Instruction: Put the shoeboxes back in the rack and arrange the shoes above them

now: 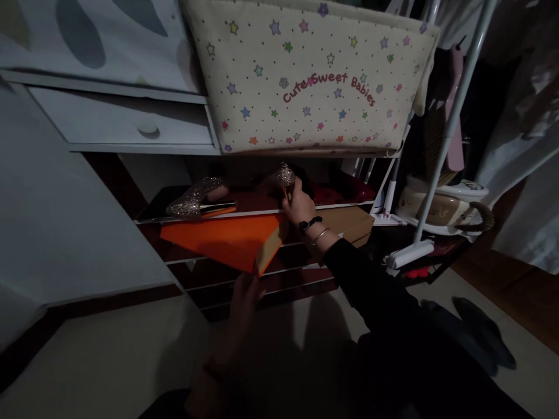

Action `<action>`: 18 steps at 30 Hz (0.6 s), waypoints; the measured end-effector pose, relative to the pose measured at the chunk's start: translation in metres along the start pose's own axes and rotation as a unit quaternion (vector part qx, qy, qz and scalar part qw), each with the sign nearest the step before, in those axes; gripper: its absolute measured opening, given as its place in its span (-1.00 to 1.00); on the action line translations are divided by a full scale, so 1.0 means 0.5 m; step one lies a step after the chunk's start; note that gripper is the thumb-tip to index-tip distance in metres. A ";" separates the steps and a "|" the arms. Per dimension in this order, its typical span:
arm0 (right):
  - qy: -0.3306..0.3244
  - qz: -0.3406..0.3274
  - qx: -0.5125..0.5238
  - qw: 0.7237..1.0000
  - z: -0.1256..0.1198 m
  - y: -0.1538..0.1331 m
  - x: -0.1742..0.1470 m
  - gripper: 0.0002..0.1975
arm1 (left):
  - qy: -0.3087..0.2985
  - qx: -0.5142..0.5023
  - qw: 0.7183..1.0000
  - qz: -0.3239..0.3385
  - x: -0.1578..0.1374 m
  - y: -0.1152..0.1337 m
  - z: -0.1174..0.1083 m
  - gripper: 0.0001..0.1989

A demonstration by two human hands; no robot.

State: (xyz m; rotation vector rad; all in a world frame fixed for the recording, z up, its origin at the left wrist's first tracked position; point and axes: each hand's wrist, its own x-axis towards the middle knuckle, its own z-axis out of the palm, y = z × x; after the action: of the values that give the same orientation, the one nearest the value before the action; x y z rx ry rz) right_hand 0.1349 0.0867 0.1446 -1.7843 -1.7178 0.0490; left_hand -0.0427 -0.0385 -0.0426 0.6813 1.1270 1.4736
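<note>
My right hand (pixel 301 203) reaches to the top shelf of a shoe rack, its fingers closed around a glittery high-heeled shoe (pixel 285 173). Another glittery heeled shoe (pixel 192 199) rests on the same shelf to the left. Below it, an orange shoebox (pixel 218 235) juts out from the rack at a tilt, with a tan end panel facing right. At its lower front corner is my left hand (pixel 247 294), in deep shadow, with the fingers closed on the box's edge.
A star-printed fabric bin (pixel 305 87) overhangs the rack. Dark red shoes (pixel 349 189) and a brown cardboard box (pixel 349 224) sit right of my hand. Further right stand a white-poled lint roller (pixel 410 254) and a pink-handled brush (pixel 455 116). Dark shoes (pixel 484 331) lie on the floor.
</note>
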 end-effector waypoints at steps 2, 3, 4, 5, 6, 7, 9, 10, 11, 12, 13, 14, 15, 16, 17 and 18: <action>-0.001 0.007 0.016 1.000 0.000 0.004 0.005 -0.17 | -0.003 0.009 1.000 0.001 0.000 0.001 0.000 -0.57; 0.007 0.008 0.025 1.000 0.000 0.005 0.004 -0.13 | -0.005 0.014 1.000 0.000 -0.001 0.004 0.000 -0.56; 0.019 0.002 0.032 0.999 -0.001 0.005 -0.002 -0.09 | -0.010 0.017 1.000 0.000 -0.003 0.007 0.001 -0.54; 0.031 -0.015 0.037 0.999 -0.004 0.007 -0.014 -0.06 | -0.014 0.019 1.000 0.001 -0.005 0.010 0.002 -0.51; 0.043 -0.043 0.041 0.997 -0.007 0.011 -0.033 -0.05 | -0.017 0.018 1.000 0.003 -0.008 0.012 0.003 -0.49; 0.051 -0.078 0.044 0.995 -0.011 0.018 -0.058 -0.06 | -0.018 0.017 1.000 0.007 -0.011 0.014 0.004 -0.47; 0.069 -0.164 0.061 0.982 -0.025 0.043 -0.124 -0.13 | -0.020 0.019 0.999 0.020 -0.019 0.014 0.006 -0.43; 0.075 -0.202 0.077 0.973 -0.033 0.061 -0.161 -0.15 | -0.016 0.021 0.999 0.025 -0.022 0.013 0.007 -0.42; 0.079 -0.227 0.096 0.966 -0.043 0.080 -0.198 -0.19 | -0.015 0.023 0.999 0.030 -0.026 0.011 0.008 -0.40; 0.080 -0.238 0.116 0.961 -0.051 0.099 -0.234 -0.25 | -0.017 0.025 0.999 0.033 -0.029 0.009 0.009 -0.38; 0.088 -0.237 0.137 0.958 -0.058 0.117 -0.267 -0.31 | -0.017 0.027 0.999 0.035 -0.032 0.006 0.011 -0.36; 0.100 -0.225 0.159 0.956 -0.062 0.133 -0.296 -0.39 | -0.016 0.028 0.999 0.033 -0.034 0.003 0.013 -0.35; 0.109 -0.206 0.182 0.955 -0.062 0.147 -0.321 -0.46 | -0.017 0.028 0.999 0.032 -0.035 0.001 0.016 -0.33; 0.114 -0.185 0.206 0.954 -0.058 0.158 -0.343 -0.53 | -0.018 0.030 0.999 0.031 -0.036 -0.001 0.019 -0.32; 0.110 -0.165 0.229 0.953 -0.049 0.166 -0.360 -0.59 | -0.017 0.032 0.999 0.028 -0.037 -0.003 0.022 -0.30; 0.098 -0.152 0.249 0.951 -0.037 0.172 -0.374 -0.63 | -0.019 0.034 0.999 0.024 -0.037 -0.005 0.025 -0.29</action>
State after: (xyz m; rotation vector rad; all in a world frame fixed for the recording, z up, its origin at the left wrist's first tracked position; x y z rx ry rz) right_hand 0.1929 -0.0842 0.0436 -1.1108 -1.6374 0.1534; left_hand -0.0263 -0.0528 -0.0371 0.7856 1.1418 1.4631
